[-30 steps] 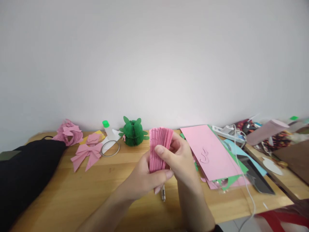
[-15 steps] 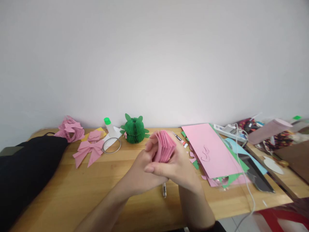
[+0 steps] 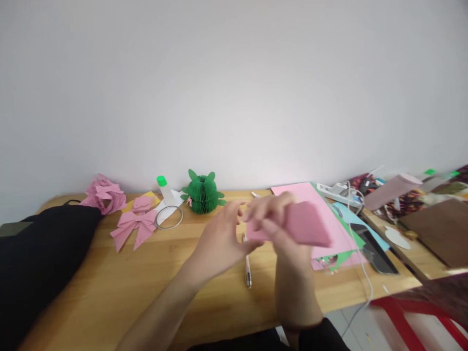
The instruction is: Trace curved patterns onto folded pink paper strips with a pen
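Above the wooden table (image 3: 109, 292), both hands meet on a thick stack of folded pink paper (image 3: 305, 225), which now lies tilted flat and points to the right. My right hand (image 3: 281, 234) is closed around the stack from below. My left hand (image 3: 219, 239) touches its left end, fingers curled and blurred by motion. A pen (image 3: 247, 268) lies on the table just under the hands.
A green honeycomb paper ball (image 3: 203, 192), a glue bottle with green cap (image 3: 164, 191), a tape ring (image 3: 168, 217), pink bows (image 3: 133, 225) and a pink paper flower (image 3: 104, 194) sit at the back left. A black bag (image 3: 36, 263) lies left; pink sheets (image 3: 329, 214), cables and clutter lie right.
The stack stood upright and fanned a second ago, was then pressed between both hands, and is now turned flat and swung to the right. The view has shifted slightly right.
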